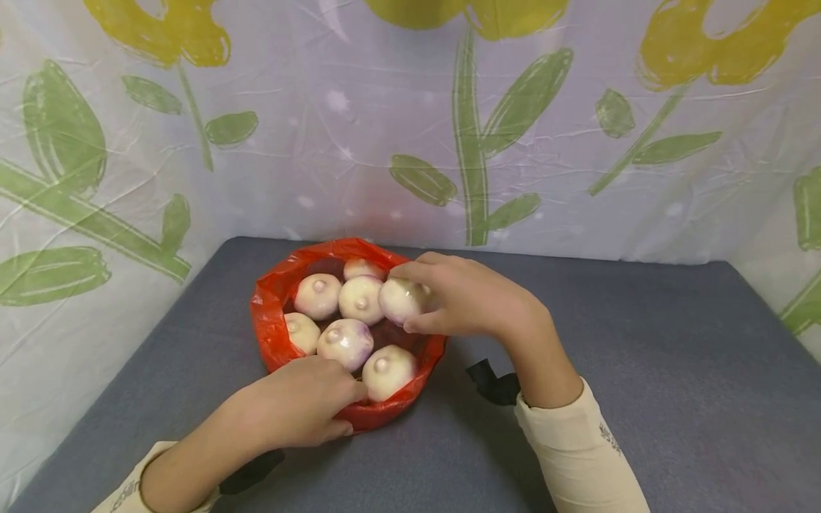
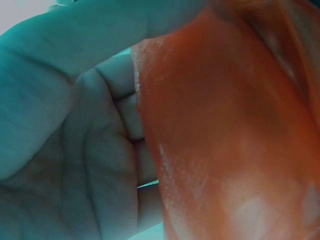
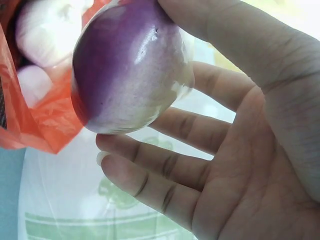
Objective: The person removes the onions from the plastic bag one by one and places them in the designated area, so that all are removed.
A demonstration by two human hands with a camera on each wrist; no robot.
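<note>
A red plastic bag point(image 1: 272, 324) stands on the table with its mouth spread wide, several purple-and-white turnips inside, such as the front one point(image 1: 389, 373). My left hand point(image 1: 301, 399) grips the bag's near rim; in the left wrist view the thumb lies on one side of the red plastic point(image 2: 215, 125) and the fingers on the other. At the bag's right side, my right hand point(image 1: 471, 296) holds a turnip point(image 1: 402, 301) between thumb and fingers. The right wrist view shows this glossy turnip point(image 3: 132, 70) close up, its ring and little fingers extended below it.
The grey table point(image 1: 673, 370) extends to both sides of the bag. Behind it hangs a pale curtain point(image 1: 346, 164) printed with yellow flowers and green leaves. A black strap point(image 1: 494, 382) is at the right wrist.
</note>
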